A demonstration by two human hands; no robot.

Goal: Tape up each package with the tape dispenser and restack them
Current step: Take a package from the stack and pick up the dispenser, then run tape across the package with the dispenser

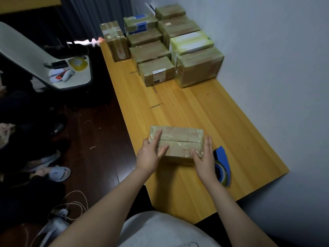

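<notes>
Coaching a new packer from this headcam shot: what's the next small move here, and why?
Probably lift the right hand off the package and take the blue tape dispenser, the left hand holding the package down. Both hands rest flat on the package with no tool; the dispenser lies on the table right beside the right hand, and the top seam shows as a dark line.

Room's pretty dim overall. A long yellowish wooden table (222, 122) sits pushed up against a plain pale grey-blue wall (276, 68). The floor (99, 139) is dark reddish-brown planks, kinda glossy. Left of the table there's a white moulded chair (17, 43), and behind it dark pleated curtains (85, 15) with a bright sliver of light (83, 41) at the bottom.
</notes>
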